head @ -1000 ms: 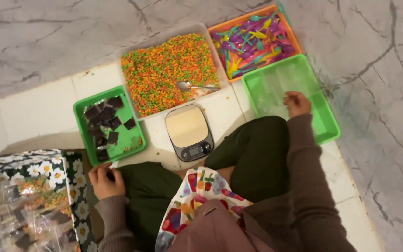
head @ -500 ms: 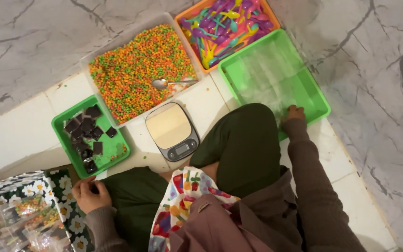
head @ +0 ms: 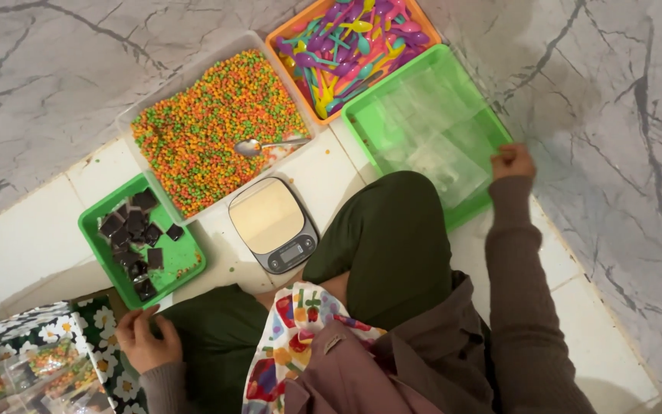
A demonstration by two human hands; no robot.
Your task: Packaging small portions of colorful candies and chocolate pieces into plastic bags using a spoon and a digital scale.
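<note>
- Seen from above, a seated person's right hand (head: 512,161) closes its curled fingers (head: 504,156) on the near right rim of a large green tray (head: 368,123), which holds a loose pile of clear plastic bags (head: 432,130) just beyond the knuckles.
- The left hand (head: 145,339) rests low by the left knee, fingers (head: 133,320) bent inward; whether they pinch anything cannot be told. Just ahead of its fingertips sits a small green tray (head: 185,268) of dark square chocolate pieces (head: 133,230).
- Beside that hand, on its outer side, stands a box with a black-and-white daisy pattern (head: 47,326), with clear packets of coloured sweets (head: 40,368) showing in it.
- Between the 2 hands, ahead of the knees in dark green trousers (head: 392,238), lies a small grey kitchen scale (head: 273,224) with a pale platform and a dark display strip at its near edge.
- Beyond the scale, a white tray (head: 128,123) is filled with small orange, green and yellow sweets; a metal spoon (head: 266,145) lies on them, handle pointing toward the right hand's side.
- Farthest from the fingers, an orange tray (head: 285,34) touching the large green tray's far edge holds a jumble of plastic spoons (head: 354,46) in purple, pink, yellow and teal.
- A patterned cloth (head: 285,345) with bright fruit prints covers the lap, and all trays sit on pale floor tiles (head: 32,230) bordered by grey-veined marble (head: 614,115).
</note>
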